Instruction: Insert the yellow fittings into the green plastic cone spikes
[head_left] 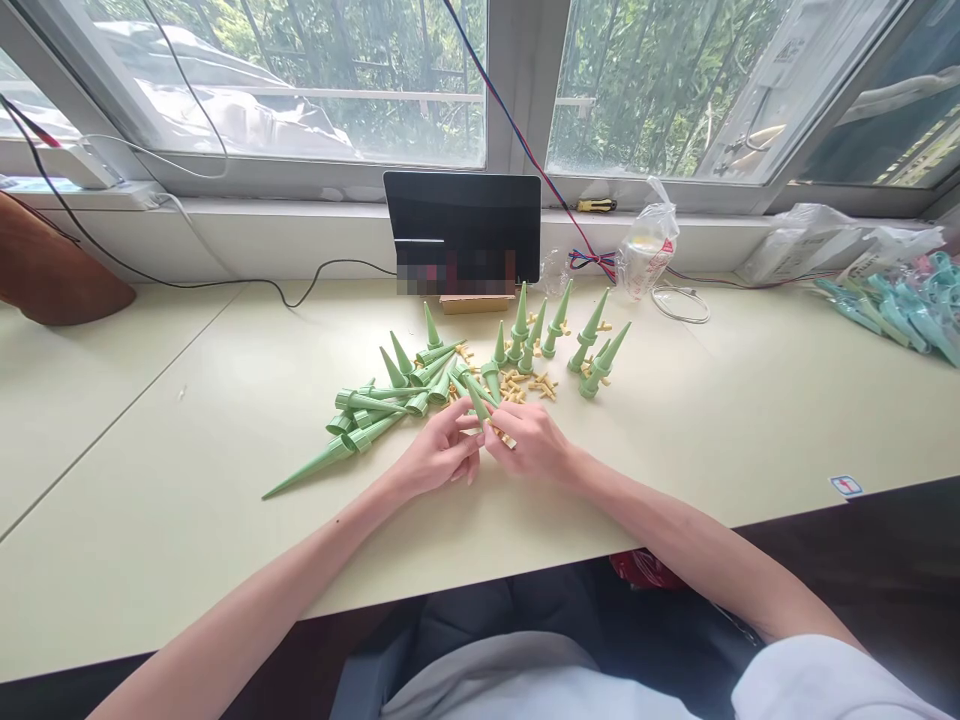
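Near the middle of the table, my left hand point(441, 450) has its fingers closed round a green cone-shaped spike point(478, 402). My right hand point(531, 440) touches the base of that same spike, thumb and fingers pinched on a small yellowish piece there, partly hidden by the fingers. Several loose green spikes point(375, 405) lie in a heap just beyond and left of my hands. Small yellow valve pieces point(543, 385) are scattered behind my right hand. Several green spikes with yellow pieces attached point(589, 335) stand upright at the back right of the heap.
A dark tablet point(465, 225) leans on the window ledge, above a small cardboard piece point(476, 304). A bagged cup point(646, 255), a coiled white cable point(680, 304) and bluish plastic parts point(900, 310) are to the right. A brown object point(60, 265) and black cable are left.
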